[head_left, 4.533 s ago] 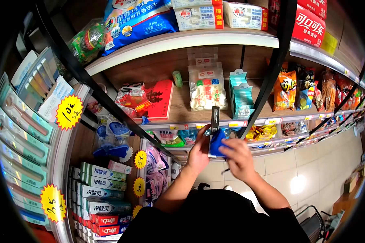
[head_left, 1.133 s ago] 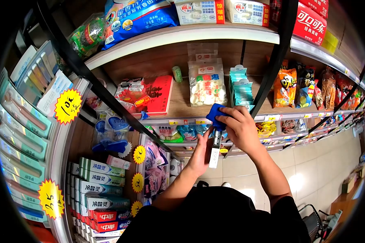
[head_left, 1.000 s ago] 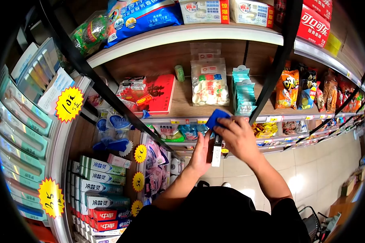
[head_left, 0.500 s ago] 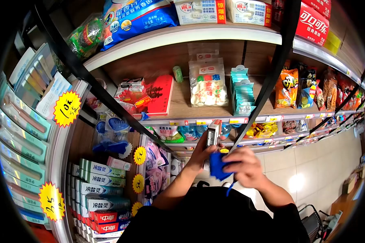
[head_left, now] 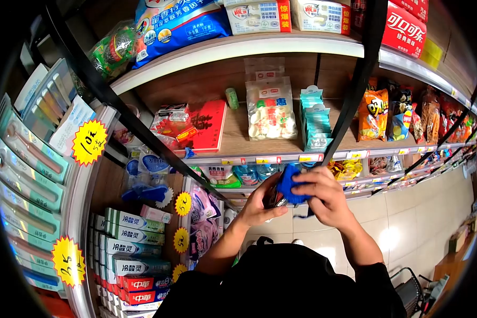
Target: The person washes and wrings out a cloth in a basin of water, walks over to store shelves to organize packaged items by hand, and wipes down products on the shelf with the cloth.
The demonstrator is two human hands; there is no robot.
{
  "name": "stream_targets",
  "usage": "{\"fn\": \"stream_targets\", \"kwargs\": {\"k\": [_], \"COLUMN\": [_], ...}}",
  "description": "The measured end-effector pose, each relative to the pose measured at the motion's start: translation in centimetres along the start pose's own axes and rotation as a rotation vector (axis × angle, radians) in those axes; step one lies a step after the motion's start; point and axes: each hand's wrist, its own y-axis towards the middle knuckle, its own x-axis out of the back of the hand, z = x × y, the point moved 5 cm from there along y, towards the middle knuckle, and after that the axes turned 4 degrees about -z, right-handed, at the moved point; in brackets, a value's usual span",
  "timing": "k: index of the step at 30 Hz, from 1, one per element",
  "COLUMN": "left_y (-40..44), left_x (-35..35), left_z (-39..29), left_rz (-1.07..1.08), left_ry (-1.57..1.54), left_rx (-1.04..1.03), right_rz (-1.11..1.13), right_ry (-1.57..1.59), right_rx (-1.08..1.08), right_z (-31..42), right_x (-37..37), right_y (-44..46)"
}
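Note:
My left hand [head_left: 261, 206] is wrapped round a small dark box [head_left: 275, 197], most of which its fingers and the cloth hide. A blue cloth [head_left: 291, 185] is pinched in my right hand [head_left: 325, 195] and lies against the box's right side and top. Both hands are close together in front of the shelf edge. Behind them, on the middle shelf [head_left: 236, 139], are a clear bag of white pieces [head_left: 272, 114], a stack of teal packets [head_left: 316, 124] and a red booklet [head_left: 209, 125].
Toothpaste boxes [head_left: 138, 241] are stacked at the lower left, beside toothbrush packs [head_left: 29, 196]. A black slanted post [head_left: 143, 135] crosses left of the hands, another [head_left: 355, 90] right. Snack bags [head_left: 373, 115] stand at the right. A dark chair [head_left: 408, 291] is at the lower right.
My left hand has turned the box, which earlier showed its pale printed side. The blue cloth in my right hand has moved from the box's lower end up over its upper part.

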Motion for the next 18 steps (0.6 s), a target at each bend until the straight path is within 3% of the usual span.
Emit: {"fn": "stream_targets", "kwargs": {"k": [4, 13, 18], "left_y": [-0.4, -0.5, -0.3], "left_x": [0.1, -0.2, -0.5], "left_z": [-0.1, -1.2, -1.1], "left_rz": [0.042, 0.008, -0.006], "left_ry": [-0.101, 0.068, -0.019], "left_rx": [-0.055, 0.056, 0.024], "right_rz": [0.106, -0.039, -0.060], "right_ry": [0.074, -0.060, -0.015], "right_rx": [0.091, -0.004, -0.063], "right_z": [2.2, -1.2, -2.2], "right_x": [0.0, -0.3, -0.6], "right_y": [-0.5, 1.4, 2.0]}}
